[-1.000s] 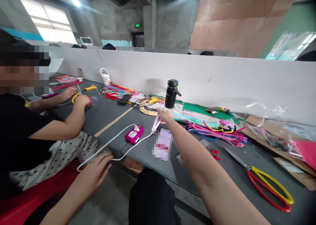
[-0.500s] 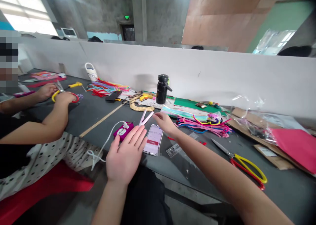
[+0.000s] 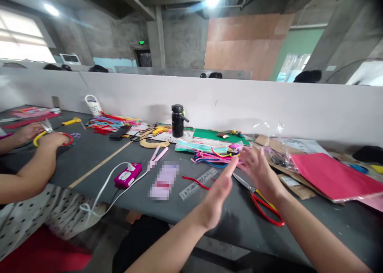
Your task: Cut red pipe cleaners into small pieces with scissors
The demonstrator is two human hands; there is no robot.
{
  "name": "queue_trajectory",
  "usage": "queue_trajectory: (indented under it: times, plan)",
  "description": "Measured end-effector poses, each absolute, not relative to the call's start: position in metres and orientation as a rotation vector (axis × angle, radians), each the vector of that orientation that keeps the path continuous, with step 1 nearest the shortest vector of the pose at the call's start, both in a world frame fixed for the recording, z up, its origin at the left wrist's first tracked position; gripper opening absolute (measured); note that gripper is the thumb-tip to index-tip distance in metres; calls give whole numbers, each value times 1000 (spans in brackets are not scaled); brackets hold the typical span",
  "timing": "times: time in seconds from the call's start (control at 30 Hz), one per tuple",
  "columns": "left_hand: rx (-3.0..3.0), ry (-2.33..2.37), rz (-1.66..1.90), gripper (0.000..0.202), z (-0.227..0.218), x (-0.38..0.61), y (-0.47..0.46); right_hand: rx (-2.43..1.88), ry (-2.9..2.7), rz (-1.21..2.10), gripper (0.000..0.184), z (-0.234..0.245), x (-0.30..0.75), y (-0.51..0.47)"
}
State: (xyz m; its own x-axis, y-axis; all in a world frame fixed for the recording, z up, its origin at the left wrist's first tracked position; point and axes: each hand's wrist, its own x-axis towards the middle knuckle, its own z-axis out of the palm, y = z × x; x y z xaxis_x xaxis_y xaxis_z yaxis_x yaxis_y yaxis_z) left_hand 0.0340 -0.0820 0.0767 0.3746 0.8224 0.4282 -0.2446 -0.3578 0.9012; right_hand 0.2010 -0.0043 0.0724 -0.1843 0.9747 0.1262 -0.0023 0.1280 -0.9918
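Note:
My left hand (image 3: pixel 216 197) is held above the table's front part, palm turned to the right, fingers stretched out and holding nothing. Facing it, my right hand (image 3: pixel 259 171) is slightly blurred, its fingers extended and nothing in it. Below and between them lie large scissors (image 3: pixel 243 182) with red and yellow handles. A clear ruler (image 3: pixel 191 190) and a red pipe cleaner (image 3: pixel 196 181) rest left of my left hand. Behind the hands is a bundle of pink and blue pipe cleaners (image 3: pixel 206 158). Farther left are a phone (image 3: pixel 164 183), blurred out, and a pale pink V-shaped tool (image 3: pixel 161 156).
A purple power strip (image 3: pixel 128 176) with a white cord sits left of the phone. A black bottle (image 3: pixel 177 123) stands by the white partition (image 3: pixel 128 93). Red sheets (image 3: pixel 323 175) lie at right. At far left a co-worker's hands (image 3: pixel 54 139) hold scissors.
Both hands have moved right, away from the phone and the pink tool, to above the scissors. My view has turned right and up. The ruler and red pipe cleaner are now uncovered.

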Motion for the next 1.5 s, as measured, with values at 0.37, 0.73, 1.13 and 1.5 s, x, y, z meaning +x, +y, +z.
queue_trajectory:
  times: [0.37, 0.73, 1.13, 1.5]
  plan:
    - [2082, 1501, 936, 42, 31, -61, 8, -1207, -1681, 1156, 49, 59, 281, -38]
    - [2485, 1288, 533, 24, 7, -20, -2, -1649, -2184, 473, 19, 27, 283, -26]
    - [2671, 1412, 352, 15, -12, 19, 5, -2136, -2329, 405, 24, 7, 313, -18]
    - [2384, 1600, 735, 17, 23, -8, -25, -2218, -2291, 231, 19, 1, 321, -9]
